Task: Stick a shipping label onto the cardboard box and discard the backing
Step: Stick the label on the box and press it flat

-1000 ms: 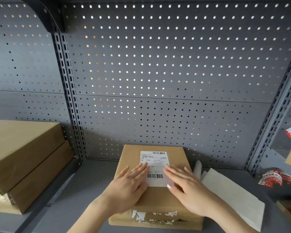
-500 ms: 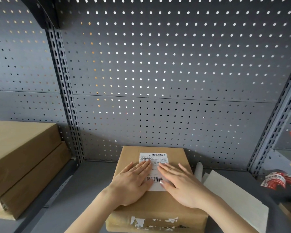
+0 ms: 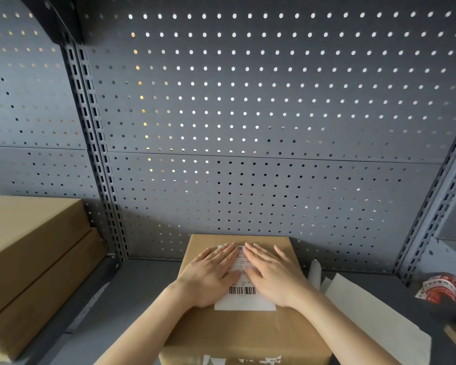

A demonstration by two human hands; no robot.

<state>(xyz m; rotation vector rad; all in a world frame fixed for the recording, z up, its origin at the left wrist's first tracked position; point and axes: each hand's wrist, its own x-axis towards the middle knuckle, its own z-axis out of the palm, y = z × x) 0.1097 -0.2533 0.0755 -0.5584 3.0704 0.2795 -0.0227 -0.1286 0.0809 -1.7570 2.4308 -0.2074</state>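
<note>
A brown cardboard box (image 3: 250, 330) stands on the grey shelf in front of me. A white shipping label (image 3: 244, 299) with a barcode lies flat on its top. My left hand (image 3: 211, 275) and my right hand (image 3: 274, 275) both rest palm down on the label, fingers stretched toward the box's far edge, side by side. They cover the label's upper part; its lower edge and barcode show between my wrists. Neither hand holds anything. The pale backing sheet (image 3: 374, 317) lies on the shelf to the right of the box.
Two stacked cardboard boxes (image 3: 29, 259) fill the left of the shelf (image 3: 132, 291). A perforated grey back panel (image 3: 248, 127) rises behind. A roll of red-and-white tape (image 3: 440, 288) lies at the far right, and a slotted upright (image 3: 432, 206) stands there.
Both hands have slid away from me along the label, from its lower half to its upper part. The barcode at the bottom is now uncovered.
</note>
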